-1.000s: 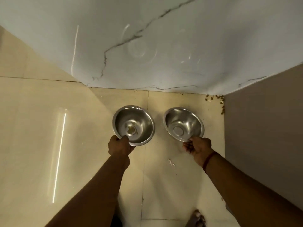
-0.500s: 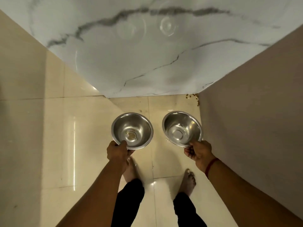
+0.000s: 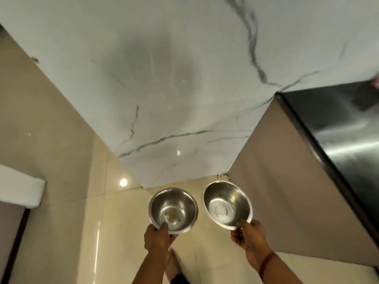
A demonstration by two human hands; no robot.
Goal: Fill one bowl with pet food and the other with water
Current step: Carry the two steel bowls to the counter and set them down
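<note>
Two stainless-steel bowls are held side by side in the air above the floor, near each other but not touching.

**Left bowl**: Held with its mouth up and roughly level. No food or water shows inside. A small brownish spot sits at the centre of its base; what it is cannot be determined.

**Right bowl**: Held slightly higher in the view and tilted, with its mouth turned toward the camera. The interior shows bare metal and a circular stamped base.

**Left hand**: The grip is clamped on the near rim of the left bowl. The thumb lies over the rim on the inside and the fingers are curled beneath.

**Right hand**: The grip is clamped on the near rim of the right bowl, pinching it between thumb and curled fingers. A red thread band circles the wrist.

**Surroundings**
- A white marble-pattern wall with grey veins fills the upper view.
- A glossy beige tiled floor lies below, with a round light reflection on it.
- A beige cabinet side stands to the right, topped by a dark, shiny surface.
- Small brown pellets lie on the floor in the corner where the wall meets the cabinet, beyond the right bowl.
- A bare foot shows under the left hand.
</note>
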